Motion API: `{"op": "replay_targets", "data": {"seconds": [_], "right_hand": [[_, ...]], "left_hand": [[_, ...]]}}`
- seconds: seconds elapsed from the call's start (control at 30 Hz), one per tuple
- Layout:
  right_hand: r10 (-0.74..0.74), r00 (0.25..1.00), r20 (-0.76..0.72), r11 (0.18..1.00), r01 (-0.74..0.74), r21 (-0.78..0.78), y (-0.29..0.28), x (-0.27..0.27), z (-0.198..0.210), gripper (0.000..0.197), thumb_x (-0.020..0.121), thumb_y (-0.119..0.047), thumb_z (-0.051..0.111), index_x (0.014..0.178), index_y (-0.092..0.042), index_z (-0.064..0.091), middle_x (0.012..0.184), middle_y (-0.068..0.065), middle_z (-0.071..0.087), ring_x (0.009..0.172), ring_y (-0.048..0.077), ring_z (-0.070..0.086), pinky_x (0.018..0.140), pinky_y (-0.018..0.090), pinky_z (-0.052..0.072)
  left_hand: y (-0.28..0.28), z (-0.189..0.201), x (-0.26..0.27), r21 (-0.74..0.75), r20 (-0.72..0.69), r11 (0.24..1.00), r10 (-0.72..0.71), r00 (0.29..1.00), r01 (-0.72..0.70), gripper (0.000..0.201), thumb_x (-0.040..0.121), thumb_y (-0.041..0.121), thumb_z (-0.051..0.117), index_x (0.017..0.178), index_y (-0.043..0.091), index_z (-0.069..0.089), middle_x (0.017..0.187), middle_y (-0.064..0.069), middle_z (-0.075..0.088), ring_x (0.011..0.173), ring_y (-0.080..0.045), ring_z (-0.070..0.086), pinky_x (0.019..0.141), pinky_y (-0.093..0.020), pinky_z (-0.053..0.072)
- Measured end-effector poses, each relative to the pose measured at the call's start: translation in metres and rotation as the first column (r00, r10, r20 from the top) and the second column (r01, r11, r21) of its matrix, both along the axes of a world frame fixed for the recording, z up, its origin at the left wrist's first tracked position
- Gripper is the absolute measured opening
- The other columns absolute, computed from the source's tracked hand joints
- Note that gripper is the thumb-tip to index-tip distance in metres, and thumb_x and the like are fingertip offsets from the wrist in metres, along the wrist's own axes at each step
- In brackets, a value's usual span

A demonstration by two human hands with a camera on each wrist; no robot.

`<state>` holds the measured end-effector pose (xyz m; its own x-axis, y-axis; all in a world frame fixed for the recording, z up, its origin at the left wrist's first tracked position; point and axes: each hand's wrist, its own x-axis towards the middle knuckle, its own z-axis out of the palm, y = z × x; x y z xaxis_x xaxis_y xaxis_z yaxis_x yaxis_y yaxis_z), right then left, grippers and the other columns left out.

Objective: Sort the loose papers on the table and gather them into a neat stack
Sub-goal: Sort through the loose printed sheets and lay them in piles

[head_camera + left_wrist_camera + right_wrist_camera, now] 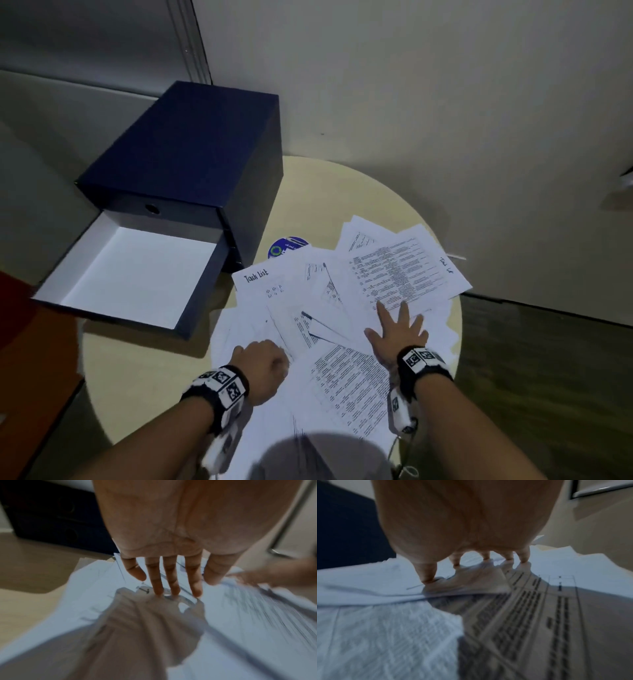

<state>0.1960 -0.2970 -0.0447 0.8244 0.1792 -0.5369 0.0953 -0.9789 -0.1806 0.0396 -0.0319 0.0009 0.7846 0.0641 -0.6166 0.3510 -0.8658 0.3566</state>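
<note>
Many loose papers are lying fanned across the round table, from its centre out to three o'clock. Thin and slippery, they are likely squaring best from their outer edges. The right hand is pressing flat, fingers spread. The left hand is looking fisted from above, but its wrist view is showing straight fingertips touching paper. Print is blurring.

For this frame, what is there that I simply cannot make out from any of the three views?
- Printed text on the loose papers: too small in the head view, blurred in both wrist views.
- Blue round sticker on the table: half hidden under sheets.
- Left hand: the head view hides its fingers; the left wrist view shows them reaching down to the sheets.
- Right hand: the paper beneath its palm is hidden.
</note>
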Motion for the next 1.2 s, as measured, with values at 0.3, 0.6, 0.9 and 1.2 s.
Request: {"op": "replay_targets", "data": {"seconds": [0.3,0.6,0.9,1.2], "right_hand": [[0.343,0.939,0.03,0.918,-0.342,0.199,-0.015,-0.042,0.001,0.067,0.085,-0.046,0.051,0.149,-0.037,0.033,0.169,0.003,-0.005,0.156,0.028,-0.001,0.123,0.051,-0.009],[-0.289,0.956,-0.057,0.615,0.231,0.754,-0.009,-0.05,0.015,0.044,0.093,-0.025,0.06,0.134,-0.033,0.044,0.158,-0.006,0.024,0.141,0.016,0.041,0.114,0.044,0.04],[-0.274,0.903,-0.331,0.375,0.418,0.828,0.014,-0.06,0.095,0.052,0.091,-0.026,0.073,0.134,-0.032,0.046,0.125,-0.021,0.06,0.113,-0.001,0.061,0.088,0.018,0.048],[-0.308,0.931,-0.194,0.313,0.292,0.904,0.044,-0.092,0.122,0.01,0.095,-0.01,0.064,0.087,-0.012,0.068,0.075,-0.006,0.074,0.074,0.015,0.07,0.065,0.024,0.055]], "left_hand": [[-0.018,-0.005,0.088,-0.293,0.043,0.78,0.589,0.807,-0.553,0.07,0.089,0.053,0.057,0.146,0.017,0.038,0.138,-0.01,0.053,0.123,-0.029,0.055,0.097,-0.032,0.044],[-0.025,-0.01,0.082,-0.339,0.108,0.741,0.643,0.758,-0.58,0.021,0.095,0.022,0.049,0.113,0.015,0.055,0.102,-0.017,0.068,0.082,-0.035,0.067,0.071,-0.04,0.059],[-0.002,0.059,0.023,-0.855,0.038,0.309,0.839,0.543,-0.417,0.029,0.092,-0.003,0.062,0.11,0.018,0.067,0.103,-0.004,0.076,0.098,-0.024,0.072,0.076,-0.034,0.058],[0.024,0.093,-0.003,-0.868,0.237,0.449,0.75,0.618,-0.213,0.027,0.096,0.017,0.059,0.122,0.025,0.059,0.114,0.017,0.072,0.106,0.003,0.065,0.087,-0.016,0.051]]}}
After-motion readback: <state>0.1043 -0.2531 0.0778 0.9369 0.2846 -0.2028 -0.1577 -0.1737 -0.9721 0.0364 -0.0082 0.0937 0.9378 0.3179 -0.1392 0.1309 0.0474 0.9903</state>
